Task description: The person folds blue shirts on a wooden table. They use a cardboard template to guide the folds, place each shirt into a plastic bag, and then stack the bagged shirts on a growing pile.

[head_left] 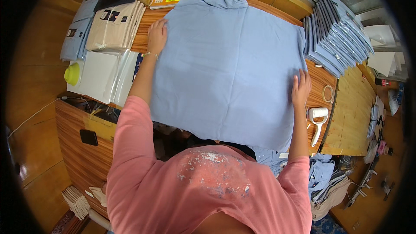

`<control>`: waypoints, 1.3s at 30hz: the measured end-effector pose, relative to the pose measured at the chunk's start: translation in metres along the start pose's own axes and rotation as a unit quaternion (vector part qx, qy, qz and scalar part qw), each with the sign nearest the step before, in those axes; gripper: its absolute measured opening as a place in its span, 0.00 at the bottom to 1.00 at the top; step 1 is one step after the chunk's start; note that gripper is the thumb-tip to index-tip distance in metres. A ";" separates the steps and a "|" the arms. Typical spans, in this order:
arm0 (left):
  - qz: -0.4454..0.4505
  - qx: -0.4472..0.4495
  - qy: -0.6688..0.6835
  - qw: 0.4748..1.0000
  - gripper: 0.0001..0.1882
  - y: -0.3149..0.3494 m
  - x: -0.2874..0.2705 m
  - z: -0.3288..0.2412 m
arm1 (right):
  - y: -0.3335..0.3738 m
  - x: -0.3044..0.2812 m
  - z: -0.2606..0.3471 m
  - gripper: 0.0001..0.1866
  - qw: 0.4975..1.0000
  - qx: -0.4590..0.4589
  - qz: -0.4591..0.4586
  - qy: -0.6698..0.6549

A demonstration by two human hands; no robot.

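- A light blue garment [225, 65] lies spread flat across the middle of the wooden surface [323, 82]. Its collar end points to the far edge, and its near hem hangs a little over the near edge.
- The left hand [157, 36] lies flat on the cloth's far left corner, fingers released and grasping nothing. The right hand [300, 89] presses open-palmed on the right side, also grasping nothing.
- Risk: with the hem overhanging the near edge, a push toward the body could, I judge, drag the cloth off the surface or bunch it.
- Risk: uneven pressure from the two flat palms would likely leave creases, since the fabric looks thin and loose.
- Risk: the right hand works just beside a white lint roller [317, 121] near the right edge; a sweep could knock it off.
- At the far right corner leans a stack of bagged blue garments [336, 34], near the cloth, so a tug might disturb it.
- At the left edge sit folded beige garments [115, 28], white sheets [97, 76] and a yellow cap-like object [73, 73].
- Beyond are a wooden floor [30, 117] and loose clothing heaped low on the right [325, 182].
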State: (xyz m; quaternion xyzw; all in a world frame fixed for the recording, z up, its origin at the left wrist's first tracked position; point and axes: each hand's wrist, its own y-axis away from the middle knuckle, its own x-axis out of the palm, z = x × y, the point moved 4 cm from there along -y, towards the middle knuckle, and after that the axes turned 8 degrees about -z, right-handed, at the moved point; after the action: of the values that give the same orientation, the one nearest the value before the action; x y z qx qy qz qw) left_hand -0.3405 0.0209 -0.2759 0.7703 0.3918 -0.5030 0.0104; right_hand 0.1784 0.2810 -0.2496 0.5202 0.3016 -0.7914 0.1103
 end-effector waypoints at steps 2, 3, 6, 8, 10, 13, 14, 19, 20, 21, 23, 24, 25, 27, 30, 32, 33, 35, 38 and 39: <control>-0.013 0.029 0.025 0.999 0.22 -0.019 0.010 0.005 | -0.032 0.012 0.005 0.26 0.998 -0.042 -0.021 -0.038; 0.005 0.040 -0.010 0.999 0.22 -0.027 0.021 0.008 | -0.043 0.024 -0.002 0.27 0.999 -0.039 -0.007 -0.010; 0.050 0.028 -0.093 0.994 0.22 -0.033 0.029 -0.004 | -0.042 0.045 -0.023 0.29 0.997 -0.030 0.033 0.063; 0.030 0.006 -0.117 0.993 0.22 -0.026 0.010 -0.017 | -0.039 0.039 -0.017 0.30 0.994 -0.044 0.039 0.088; -0.036 -0.003 -0.108 0.994 0.23 -0.006 -0.022 -0.032 | -0.031 0.022 -0.014 0.31 0.996 -0.060 -0.009 0.071; -0.183 0.039 -0.064 0.980 0.25 0.041 -0.098 -0.023 | -0.008 -0.013 -0.012 0.30 0.997 -0.049 -0.054 0.036; -0.219 0.031 -0.094 0.971 0.25 0.062 -0.124 -0.014 | 0.003 -0.024 -0.015 0.30 0.997 -0.041 -0.063 0.011; -0.045 -0.198 -0.305 0.930 0.29 0.182 -0.200 0.120 | 0.038 -0.044 0.025 0.26 0.997 0.022 -0.059 -0.054; -0.022 -0.202 -0.307 0.930 0.30 0.195 -0.201 0.125 | 0.040 -0.042 0.036 0.26 0.995 0.019 -0.057 -0.083; 0.000 -0.202 -0.303 0.931 0.31 0.198 -0.194 0.115 | 0.039 -0.042 0.056 0.24 0.993 0.017 -0.046 -0.110; 0.009 -0.193 -0.253 0.948 0.34 0.204 -0.199 0.117 | 0.034 -0.031 0.101 0.22 0.983 -0.011 0.006 -0.181; -0.003 -0.239 -0.157 0.958 0.33 0.206 -0.206 0.126 | 0.032 -0.024 0.128 0.22 0.975 -0.029 0.035 -0.219; -0.016 -0.280 -0.057 0.958 0.33 0.207 -0.211 0.132 | 0.032 -0.016 0.158 0.21 0.966 -0.050 0.074 -0.242; -0.008 -0.249 -0.117 0.961 0.32 0.197 -0.216 0.113 | 0.037 -0.002 0.215 0.19 0.947 -0.112 0.131 -0.271; 0.023 -0.230 -0.115 0.966 0.33 0.208 -0.224 0.120 | 0.047 0.006 0.301 0.19 0.907 -0.245 0.177 -0.294; 0.068 -0.234 -0.115 0.963 0.32 0.209 -0.227 0.124 | 0.054 0.006 0.348 0.18 0.870 -0.292 0.218 -0.331; 0.084 -0.209 -0.147 0.963 0.32 0.206 -0.225 0.112 | 0.057 0.006 0.367 0.18 0.855 -0.305 0.237 -0.346; 0.012 -0.103 -0.242 0.965 0.24 0.215 -0.226 0.099 | 0.066 0.006 0.402 0.18 0.816 -0.336 0.276 -0.380; 0.142 -0.240 -0.129 0.952 0.14 0.190 -0.253 0.071 | 0.076 -0.007 0.441 0.18 0.792 -0.402 0.273 -0.371; 0.130 -0.205 -0.162 0.956 0.09 0.182 -0.268 0.052 | 0.078 -0.016 0.453 0.19 0.795 -0.421 0.231 -0.372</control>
State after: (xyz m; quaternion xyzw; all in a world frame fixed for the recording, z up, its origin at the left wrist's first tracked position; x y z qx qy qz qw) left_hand -0.3188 -0.2858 -0.1606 0.7042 0.3759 -0.5242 0.2966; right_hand -0.1195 -0.0517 -0.1381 0.1425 0.4114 -0.6701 0.6012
